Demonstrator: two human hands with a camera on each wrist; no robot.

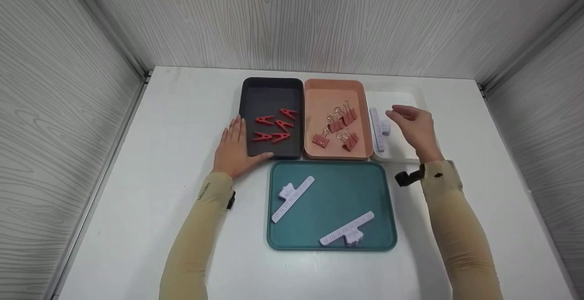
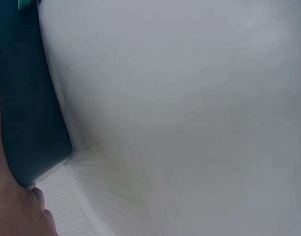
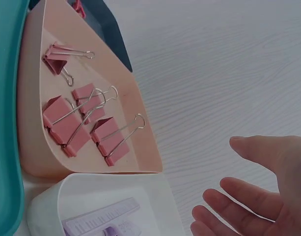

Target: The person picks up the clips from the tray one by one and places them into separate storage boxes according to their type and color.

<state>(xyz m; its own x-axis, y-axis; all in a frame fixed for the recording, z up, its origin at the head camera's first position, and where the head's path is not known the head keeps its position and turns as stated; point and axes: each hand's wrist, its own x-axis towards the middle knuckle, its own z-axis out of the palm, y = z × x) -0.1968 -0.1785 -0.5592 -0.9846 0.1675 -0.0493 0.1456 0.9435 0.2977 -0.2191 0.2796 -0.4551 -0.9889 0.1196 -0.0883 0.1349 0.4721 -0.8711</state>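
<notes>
My left hand (image 1: 233,151) rests with straight fingers along the left side of a dark tray (image 1: 273,97); its thumb lies at the front edge. Several red clothespins (image 1: 284,125) lie in that tray. Over a white tray (image 1: 401,148) hovers my right hand (image 3: 258,191), thumb and fingers apart, holding nothing. A lavender bag clip (image 1: 377,129) lies along the left side of the white tray. Two more such clips, the left one (image 1: 293,199) and the right one (image 1: 347,229), lie slanted on a teal tray (image 1: 337,181).
Between the dark and white trays stands a peach tray (image 1: 328,91) with several pink binder clips (image 1: 349,116). The three trays form a row behind the teal one on a white table (image 1: 182,122). Grey wood-grain panels (image 1: 310,21) enclose the table at the back and sides.
</notes>
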